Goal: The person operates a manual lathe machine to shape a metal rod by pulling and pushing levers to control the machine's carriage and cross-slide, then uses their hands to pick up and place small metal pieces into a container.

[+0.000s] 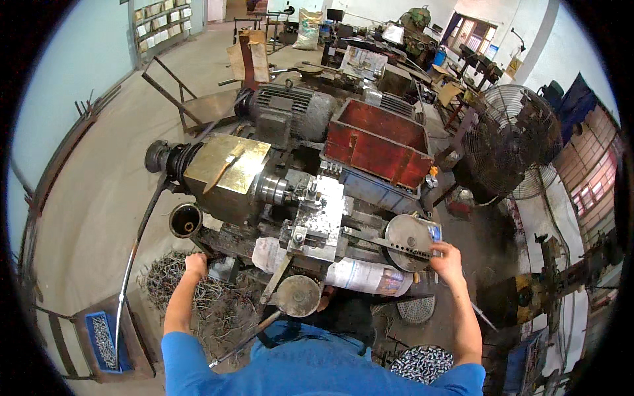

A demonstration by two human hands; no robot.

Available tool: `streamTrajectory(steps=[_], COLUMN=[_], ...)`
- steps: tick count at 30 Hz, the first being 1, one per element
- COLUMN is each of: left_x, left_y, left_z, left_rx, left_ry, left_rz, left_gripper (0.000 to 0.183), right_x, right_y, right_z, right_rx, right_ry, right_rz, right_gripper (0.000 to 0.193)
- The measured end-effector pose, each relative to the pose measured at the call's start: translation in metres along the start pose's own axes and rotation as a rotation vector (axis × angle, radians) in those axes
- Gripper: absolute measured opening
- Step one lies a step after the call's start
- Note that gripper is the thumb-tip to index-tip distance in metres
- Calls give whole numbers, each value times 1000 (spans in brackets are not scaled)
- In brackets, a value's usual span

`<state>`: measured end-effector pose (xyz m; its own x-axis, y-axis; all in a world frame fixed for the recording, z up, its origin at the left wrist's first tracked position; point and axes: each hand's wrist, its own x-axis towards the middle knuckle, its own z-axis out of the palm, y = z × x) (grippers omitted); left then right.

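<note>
Nearest the person's blue shirt (310, 360), a mass of small shiny metal cylinders (422, 365) is sitting low on the right, and a blue tray (90, 327) of small metal pieces is lying at lower left. Just ahead of the torso, a small round disc (298, 295) is standing out in front of the machine.

The left hand (196, 263) is curling into a loose fist at the machine's left end, above a tangle of metal shavings (173, 280); whether it is gripping anything, one cannot tell. The right hand (449, 262) is reaching to the right rim of a round plate (406, 231), at the machine's right end, where a bar with a row of holes (391, 245) is crossing it. Its fingers are bending together at the bar's end, but whether they are pinching a small part is too small to tell.

Working well here probably means using a light fingertip touch, steadying the wrist, and keeping both sleeves and fingers away from the spindle (271, 189) while watching the metal slide (323, 218) beside it.

Beyond, a brush (224, 168) is resting on the brass-coloured cover (205, 158), a red box (376, 155) is standing behind the slide near a grey motor (294, 109), and a large fan (512, 135) is standing to the right.
</note>
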<state>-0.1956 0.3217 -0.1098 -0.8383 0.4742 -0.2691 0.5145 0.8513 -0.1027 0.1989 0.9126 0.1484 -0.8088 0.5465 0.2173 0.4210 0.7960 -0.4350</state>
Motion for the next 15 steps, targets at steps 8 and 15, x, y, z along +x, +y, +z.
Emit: streamTrajectory(steps=[8, 15], left_x=[-41, -147], left_y=[-6, 60], left_z=[-27, -123], left_rx=[-275, -794], left_ry=[100, -234], left_rz=[-10, 171], left_gripper=[42, 35], right_x=[-140, -212], right_y=[205, 197], right_z=[-5, 35], right_rx=[-530, -786], right_ry=[-195, 5], right_rz=[785, 592], right_gripper=[47, 33])
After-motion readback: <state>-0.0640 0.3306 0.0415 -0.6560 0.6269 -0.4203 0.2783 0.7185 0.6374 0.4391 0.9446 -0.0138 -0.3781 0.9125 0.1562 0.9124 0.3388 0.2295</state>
